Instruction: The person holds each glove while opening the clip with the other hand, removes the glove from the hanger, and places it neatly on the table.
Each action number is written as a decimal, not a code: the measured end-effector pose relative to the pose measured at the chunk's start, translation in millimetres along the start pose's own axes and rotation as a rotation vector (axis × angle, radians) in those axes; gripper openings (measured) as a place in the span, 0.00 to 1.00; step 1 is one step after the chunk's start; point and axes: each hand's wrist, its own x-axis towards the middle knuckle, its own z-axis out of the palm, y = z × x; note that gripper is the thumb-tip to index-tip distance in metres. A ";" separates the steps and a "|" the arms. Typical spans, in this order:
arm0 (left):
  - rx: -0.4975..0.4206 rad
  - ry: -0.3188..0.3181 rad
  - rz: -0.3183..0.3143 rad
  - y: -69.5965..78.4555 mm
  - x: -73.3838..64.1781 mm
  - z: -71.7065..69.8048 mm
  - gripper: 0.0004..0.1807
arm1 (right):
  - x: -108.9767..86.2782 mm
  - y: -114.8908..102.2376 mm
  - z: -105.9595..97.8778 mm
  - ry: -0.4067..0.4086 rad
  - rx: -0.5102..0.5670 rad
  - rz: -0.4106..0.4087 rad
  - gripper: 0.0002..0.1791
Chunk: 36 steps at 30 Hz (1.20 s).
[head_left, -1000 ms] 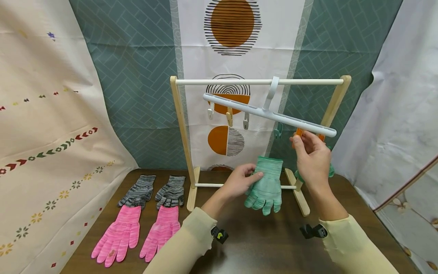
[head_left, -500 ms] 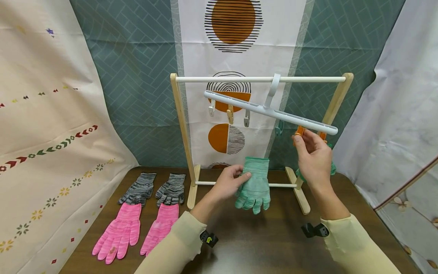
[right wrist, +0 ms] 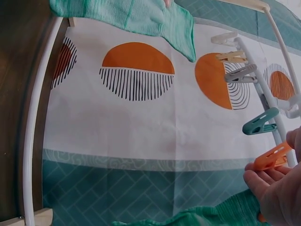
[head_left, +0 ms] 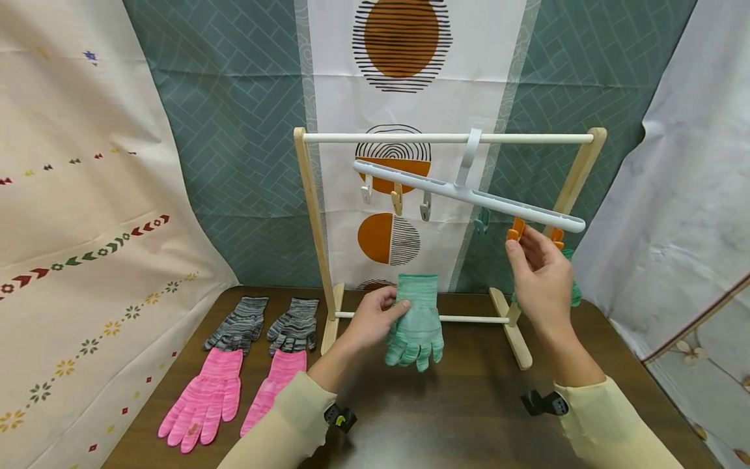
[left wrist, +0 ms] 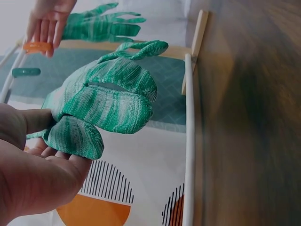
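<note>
My left hand holds a green striped knit glove between thumb and fingers, its cuff up and its fingers hanging down. The left wrist view shows that glove from its fingertip end. Higher up, on the right, my right hand pinches an orange clip under the white clip hanger, which tilts down to the right. Behind that hand, a second green glove hangs below another orange clip. My right hand covers most of it in the head view.
The hanger hooks over the top rail of a wooden rack. A teal clip and several pale clips line the hanger. Two grey gloves and two pink gloves lie at the left of the brown table.
My left hand has carried the green glove to the left, away from the right hand. The right hand has stayed at the orange clip.
</note>
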 end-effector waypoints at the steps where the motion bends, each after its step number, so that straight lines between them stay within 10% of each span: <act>1: -0.001 0.002 -0.005 -0.7 -1.2 -1.2 0.14 | -0.8 0.3 -0.6 -0.002 -0.002 -0.001 0.25; 36: 0.051 0.102 -0.160 -29.3 -33.1 -41.1 0.10 | -26.9 16.2 -11.9 0.011 -0.050 -0.217 0.23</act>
